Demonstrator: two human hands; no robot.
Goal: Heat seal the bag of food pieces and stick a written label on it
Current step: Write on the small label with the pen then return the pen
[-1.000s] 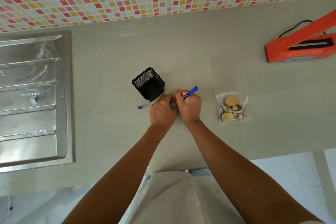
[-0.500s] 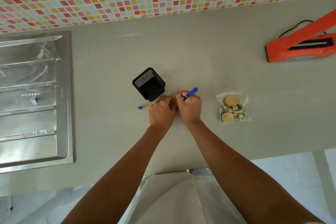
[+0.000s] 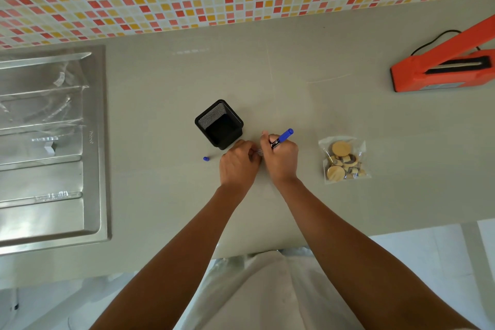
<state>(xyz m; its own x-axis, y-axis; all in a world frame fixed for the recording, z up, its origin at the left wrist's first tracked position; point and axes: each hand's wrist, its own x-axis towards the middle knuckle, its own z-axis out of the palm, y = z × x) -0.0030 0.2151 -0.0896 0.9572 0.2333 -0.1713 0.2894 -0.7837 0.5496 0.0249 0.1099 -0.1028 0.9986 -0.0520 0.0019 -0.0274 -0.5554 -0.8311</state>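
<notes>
Our right hand (image 3: 281, 157) grips the blue pen (image 3: 281, 138), while our left hand (image 3: 239, 162) curls its fingers onto a small label (image 3: 259, 152).

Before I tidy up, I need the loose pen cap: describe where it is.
Start at the black mesh pen holder mid-counter. Just left of the left hand, the pen cap lies alone on the grey counter. It is the only tiny blue thing there.
</notes>
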